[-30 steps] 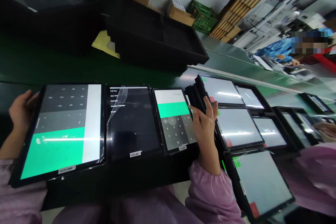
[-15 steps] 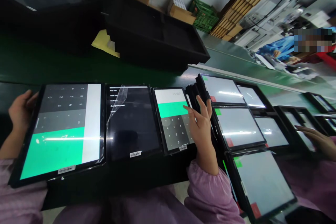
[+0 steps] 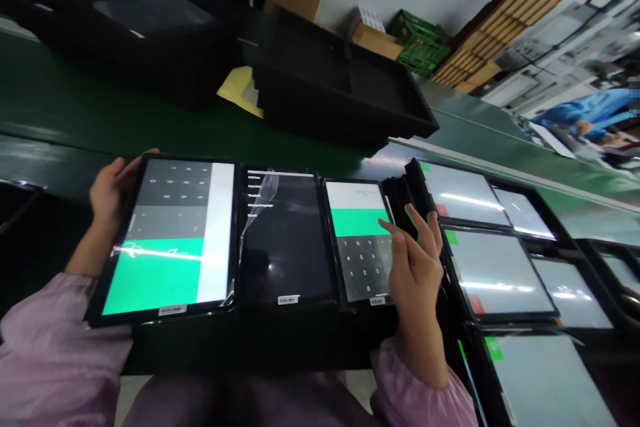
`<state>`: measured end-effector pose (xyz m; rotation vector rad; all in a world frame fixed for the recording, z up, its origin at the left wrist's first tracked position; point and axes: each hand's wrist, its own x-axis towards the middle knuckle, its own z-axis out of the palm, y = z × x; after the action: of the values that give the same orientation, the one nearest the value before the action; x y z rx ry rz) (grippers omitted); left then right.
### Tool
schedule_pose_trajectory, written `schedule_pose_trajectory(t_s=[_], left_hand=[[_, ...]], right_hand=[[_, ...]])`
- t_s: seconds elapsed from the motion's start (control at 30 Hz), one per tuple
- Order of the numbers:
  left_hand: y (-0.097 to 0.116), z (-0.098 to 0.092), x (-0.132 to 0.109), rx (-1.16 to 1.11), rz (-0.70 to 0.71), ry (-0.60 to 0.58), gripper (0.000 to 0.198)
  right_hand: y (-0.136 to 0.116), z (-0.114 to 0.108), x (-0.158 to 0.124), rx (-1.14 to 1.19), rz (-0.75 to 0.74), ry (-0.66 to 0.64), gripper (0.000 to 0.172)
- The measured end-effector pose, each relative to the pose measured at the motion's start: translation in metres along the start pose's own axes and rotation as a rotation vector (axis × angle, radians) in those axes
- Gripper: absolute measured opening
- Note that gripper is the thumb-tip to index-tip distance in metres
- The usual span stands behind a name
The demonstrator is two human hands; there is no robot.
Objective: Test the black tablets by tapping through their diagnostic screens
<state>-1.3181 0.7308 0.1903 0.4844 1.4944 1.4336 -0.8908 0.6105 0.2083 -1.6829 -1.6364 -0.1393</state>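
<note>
My left hand (image 3: 109, 195) grips the left edge of a large tablet (image 3: 165, 213), its thumb side at the frame and some fingers hidden behind. That tablet's screen shows a calculator turned sideways with a bright green block. Beside it lies a dark-screened tablet (image 3: 295, 240) with a short text menu and a loose piece of clear film at its upper left. My right hand (image 3: 417, 267) reaches over a smaller-looking tablet (image 3: 353, 253) with an upright calculator. The outstretched index fingertip is at the right end of its green band; the other fingers are spread and hold nothing.
On the right, several white-screened tablets (image 3: 500, 273) with green and red corners lie in black trays. Stacked black trays (image 3: 345, 80) and a yellow packet (image 3: 240, 90) stand behind on the green bench (image 3: 200, 127). A person in blue (image 3: 585, 113) is farther back.
The view has swung left, so everything sits farther right. The left tablet looks smaller and lower-tilted in my left hand. My right fingertip stays at the green band. Another person's hand has left view.
</note>
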Motion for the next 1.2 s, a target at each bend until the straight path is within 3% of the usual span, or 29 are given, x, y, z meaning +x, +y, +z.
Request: schedule_pose_trajectory(t_s=[0.1, 0.33, 0.5, 0.7, 0.8, 0.93, 1.2], left_hand=[[-0.003, -0.006, 0.003, -0.054, 0.000, -0.102, 0.048], [-0.013, -0.010, 0.012, -0.163, -0.024, -0.122, 0.043], [-0.020, -0.020, 0.013, -0.177, 0.097, -0.158, 0.047], [-0.018, -0.022, 0.006, -0.151, 0.063, -0.266, 0.044], [-0.023, -0.021, 0.006, -0.216, 0.040, -0.277, 0.046], [-0.032, -0.024, 0.010, -0.320, 0.018, -0.243, 0.052], [-0.038, -0.031, 0.020, -0.450, -0.114, -0.134, 0.059]], right_hand=[[-0.029, 0.002, -0.004, 0.062, -0.048, -0.050, 0.036], [-0.104, 0.024, -0.012, 0.190, -0.200, -0.181, 0.031], [-0.143, 0.042, -0.015, 0.248, -0.281, -0.325, 0.032], [-0.174, 0.045, -0.001, 0.249, -0.461, -0.451, 0.029], [-0.190, 0.049, -0.008, 0.368, -0.552, -0.520, 0.025], [-0.205, 0.058, -0.037, 0.509, -0.633, -0.611, 0.023], [-0.221, 0.062, -0.065, 0.349, -0.664, -0.641, 0.022]])
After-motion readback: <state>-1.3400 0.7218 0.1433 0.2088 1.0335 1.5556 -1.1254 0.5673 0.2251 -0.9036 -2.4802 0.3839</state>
